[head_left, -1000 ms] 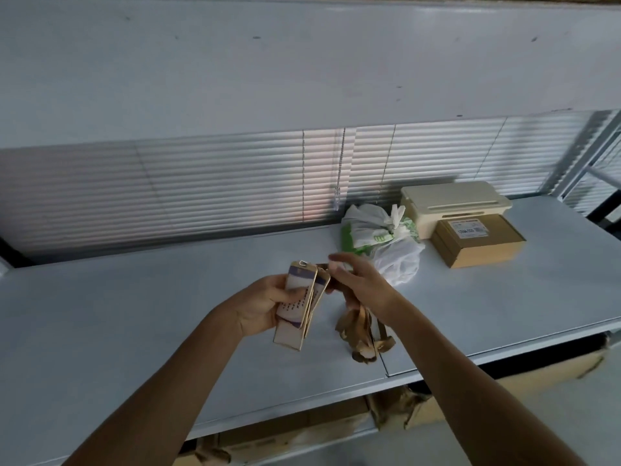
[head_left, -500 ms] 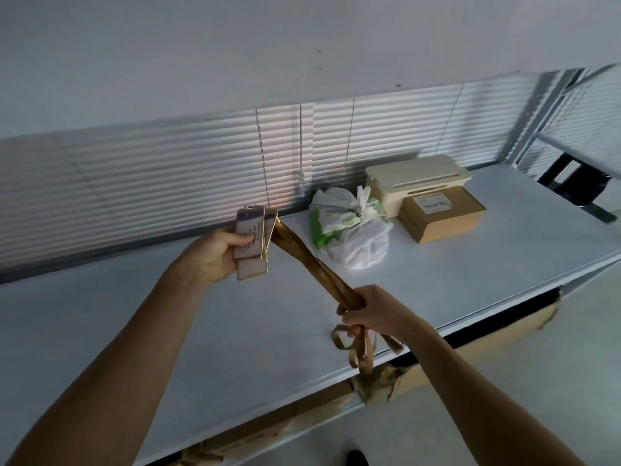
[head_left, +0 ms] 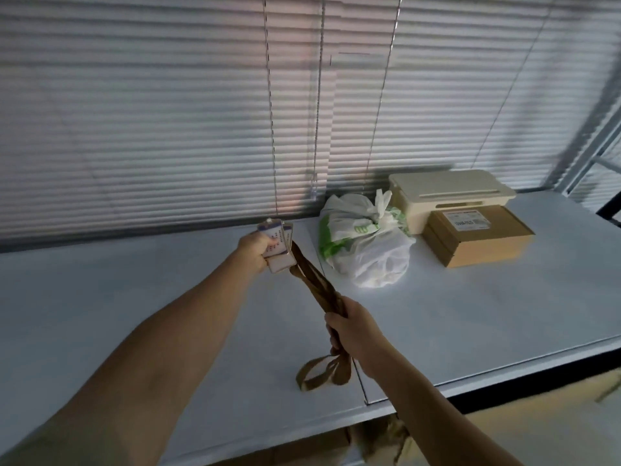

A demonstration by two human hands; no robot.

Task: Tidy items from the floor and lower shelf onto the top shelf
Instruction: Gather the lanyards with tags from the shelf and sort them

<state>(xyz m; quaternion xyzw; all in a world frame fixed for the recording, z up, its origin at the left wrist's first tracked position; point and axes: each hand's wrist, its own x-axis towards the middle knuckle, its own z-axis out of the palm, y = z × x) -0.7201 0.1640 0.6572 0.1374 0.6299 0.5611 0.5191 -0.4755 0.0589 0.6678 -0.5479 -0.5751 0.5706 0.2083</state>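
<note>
My left hand (head_left: 257, 248) grips a small stack of badge cards (head_left: 278, 245), held out over the white top shelf (head_left: 134, 297) near the blinds. Brown lanyard straps (head_left: 314, 280) run from the cards down to my right hand (head_left: 351, 329), which is closed around them nearer the shelf's front. The straps' loose loops (head_left: 319, 371) hang below my right fist, resting on the shelf surface.
A tied white and green plastic bag (head_left: 364, 245) sits just right of the cards. Behind it stand a cream plastic box (head_left: 447, 193) and a brown cardboard box (head_left: 477, 235). Window blinds (head_left: 168, 112) with hanging cords back the shelf. Cardboard (head_left: 524, 418) shows below the shelf edge.
My hands have drawn apart: the left moved the cards away toward the blinds, the right slid along the straps toward the shelf front, pulling them straight. The view tilted down.
</note>
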